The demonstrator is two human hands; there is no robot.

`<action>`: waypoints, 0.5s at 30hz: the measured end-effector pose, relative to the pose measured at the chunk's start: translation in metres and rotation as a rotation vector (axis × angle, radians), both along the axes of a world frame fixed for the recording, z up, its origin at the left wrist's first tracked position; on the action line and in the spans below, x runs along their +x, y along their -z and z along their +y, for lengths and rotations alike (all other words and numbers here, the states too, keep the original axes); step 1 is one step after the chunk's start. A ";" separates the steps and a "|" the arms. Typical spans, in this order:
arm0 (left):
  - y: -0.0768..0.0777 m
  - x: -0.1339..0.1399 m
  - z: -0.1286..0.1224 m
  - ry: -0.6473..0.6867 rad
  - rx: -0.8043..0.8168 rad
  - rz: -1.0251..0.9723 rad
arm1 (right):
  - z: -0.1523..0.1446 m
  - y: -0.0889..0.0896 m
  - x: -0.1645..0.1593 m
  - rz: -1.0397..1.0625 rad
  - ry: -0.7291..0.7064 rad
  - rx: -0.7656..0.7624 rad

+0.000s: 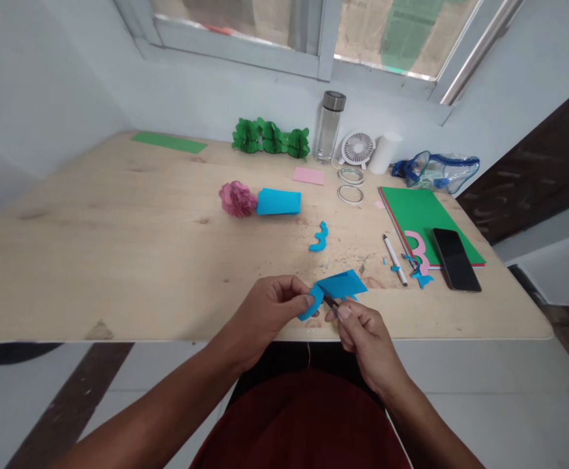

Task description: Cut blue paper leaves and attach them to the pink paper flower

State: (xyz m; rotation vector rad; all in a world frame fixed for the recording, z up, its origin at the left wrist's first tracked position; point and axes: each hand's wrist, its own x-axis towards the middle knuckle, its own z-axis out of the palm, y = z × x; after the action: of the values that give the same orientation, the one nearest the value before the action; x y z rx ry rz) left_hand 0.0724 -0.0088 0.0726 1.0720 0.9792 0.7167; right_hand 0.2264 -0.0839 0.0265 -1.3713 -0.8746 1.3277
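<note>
Near the table's front edge, my left hand (284, 301) pinches one end of a folded piece of blue paper (345, 283). My right hand (362, 332) grips small dark scissors (330, 301), whose blades lie against the blue paper close to my left fingertips. The scissor handles are mostly hidden inside my right fingers. A curved blue paper offcut (319, 238) lies just beyond the paper. Farther back, a pink crumpled-petal paper flower (238, 198) touches a stack of blue paper (279, 202).
Along the back stand green paper shapes (270, 138), a glass bottle (328, 127) and a small fan (357, 148). Tape rolls (350, 194) lie before them. To the right are a white marker (395, 260), green sheets (425, 215), a phone (456, 259) and a clear pouch (443, 170).
</note>
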 end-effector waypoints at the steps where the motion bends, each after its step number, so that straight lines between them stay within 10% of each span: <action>1: -0.001 0.000 0.001 0.003 0.007 0.000 | 0.000 0.000 0.001 -0.003 -0.003 -0.002; 15: -0.006 -0.003 0.003 0.072 -0.014 0.004 | -0.005 0.000 0.000 -0.021 0.005 -0.004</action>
State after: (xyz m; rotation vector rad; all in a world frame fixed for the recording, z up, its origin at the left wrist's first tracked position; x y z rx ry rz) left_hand 0.0693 -0.0060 0.0781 1.0913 0.9426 0.6484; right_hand 0.2261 -0.0885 0.0267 -1.3919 -0.8823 1.3136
